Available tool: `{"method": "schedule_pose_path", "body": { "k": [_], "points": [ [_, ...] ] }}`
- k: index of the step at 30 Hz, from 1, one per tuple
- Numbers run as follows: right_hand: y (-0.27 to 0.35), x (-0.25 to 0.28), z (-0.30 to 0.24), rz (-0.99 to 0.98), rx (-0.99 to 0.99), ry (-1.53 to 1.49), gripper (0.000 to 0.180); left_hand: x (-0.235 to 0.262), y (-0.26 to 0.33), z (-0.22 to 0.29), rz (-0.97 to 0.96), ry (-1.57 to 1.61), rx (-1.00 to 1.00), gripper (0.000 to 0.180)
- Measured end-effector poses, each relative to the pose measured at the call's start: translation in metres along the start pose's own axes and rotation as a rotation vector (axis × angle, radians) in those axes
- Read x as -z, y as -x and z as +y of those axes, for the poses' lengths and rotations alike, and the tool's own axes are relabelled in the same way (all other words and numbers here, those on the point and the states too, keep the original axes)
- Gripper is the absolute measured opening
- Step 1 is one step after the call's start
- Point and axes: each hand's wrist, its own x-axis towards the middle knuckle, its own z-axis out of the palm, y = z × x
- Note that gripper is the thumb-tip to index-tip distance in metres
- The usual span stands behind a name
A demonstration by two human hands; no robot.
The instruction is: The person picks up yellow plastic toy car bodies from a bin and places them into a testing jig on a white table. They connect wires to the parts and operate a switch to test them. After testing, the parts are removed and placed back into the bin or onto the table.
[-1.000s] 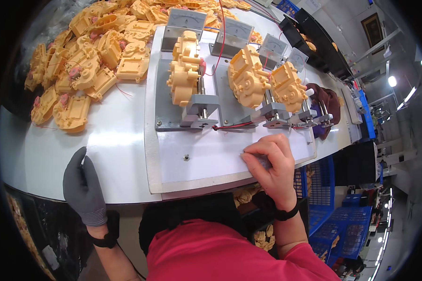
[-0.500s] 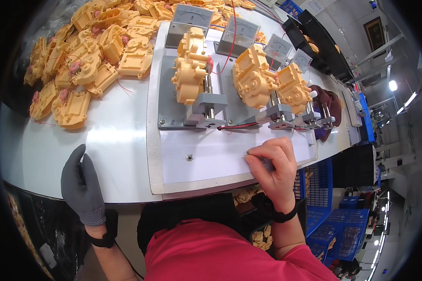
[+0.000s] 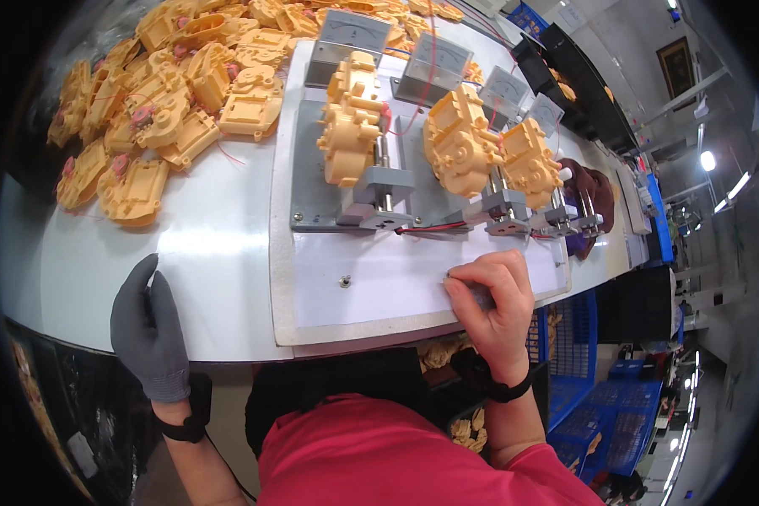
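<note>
My left hand, in a grey glove, lies on the white table near its front edge, fingers stretched out and holding nothing. On the white board, my bare right hand has thumb and forefinger pinched at a tiny dark tip, which looks like a toggle switch mostly hidden by the fingers. Another toggle switch stands uncovered to its left. Behind them, yellow plastic gearbox housings sit on grey metal fixtures: one at the left, one in the middle, one at the right.
Analog meters, one at the left and one beside it, stand behind the fixtures. A heap of yellow housings with thin red wires covers the far left. Blue crates stand at the lower right. A dark cloth lies past the fixtures.
The whole view has shifted slightly. Both hands keep their places and poses, the right still pinched on the board.
</note>
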Motion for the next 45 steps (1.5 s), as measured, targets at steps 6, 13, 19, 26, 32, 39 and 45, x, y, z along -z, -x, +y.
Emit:
{"method": "schedule_pose_path", "body": {
  "k": [6,13,19,26,32,39,45],
  "points": [
    [0.008,0.003,-0.006,-0.019,-0.077,0.033,0.021,-0.003,-0.002,0.003,0.066,-0.063,-0.124,0.023],
    [0.002,0.002,-0.054,-0.103,-0.023,-0.059,0.04,-0.001,-0.003,0.002,0.067,-0.151,-0.17,0.021],
    [-0.018,-0.025,-0.077,-0.208,0.005,-0.073,0.042,0.002,-0.003,0.0,0.041,-0.139,-0.157,0.021],
    [-0.026,-0.04,-0.073,-0.204,-0.02,-0.05,0.024,-0.003,-0.006,0.0,0.121,-0.132,-0.24,0.024],
    [-0.024,-0.045,-0.072,-0.161,0.009,-0.055,0.021,-0.001,-0.007,0.0,0.105,-0.158,-0.244,0.023],
    [-0.023,-0.044,-0.071,-0.152,0.062,-0.034,0.024,-0.001,-0.008,0.001,0.103,-0.172,-0.25,0.024],
    [-0.021,-0.045,-0.072,-0.141,0.046,-0.027,0.025,-0.001,-0.008,0.001,0.103,-0.172,-0.26,0.025]
  ]
}}
